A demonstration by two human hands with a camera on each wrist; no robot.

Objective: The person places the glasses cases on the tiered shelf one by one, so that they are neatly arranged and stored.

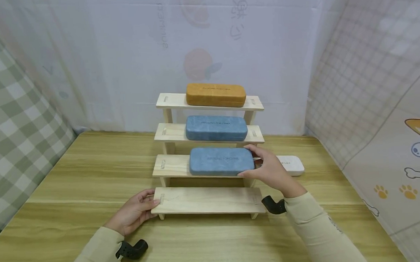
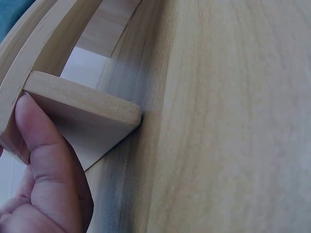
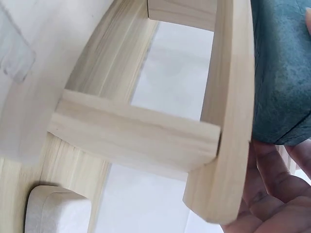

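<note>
A stepped wooden rack (image 1: 207,200) with several shelves stands on the table. My right hand (image 1: 272,171) grips the right end of a blue glasses case (image 1: 220,161) on the second shelf from the bottom; the right wrist view shows this case (image 3: 282,73) with fingers under its end. At the left end of the lowest shelf, my left hand (image 1: 138,210) pinches the board, its thumb (image 2: 46,145) against the wood in the left wrist view. Another blue glasses case (image 1: 217,128) lies one shelf higher, and an orange-brown glasses case (image 1: 215,95) lies on the top shelf.
A white glasses case (image 1: 292,165) lies on the wooden table (image 1: 77,197), to the right of the rack and partly behind my right hand. A pale printed curtain (image 1: 124,64) hangs behind, with a checked cloth (image 1: 18,103) at the left side.
</note>
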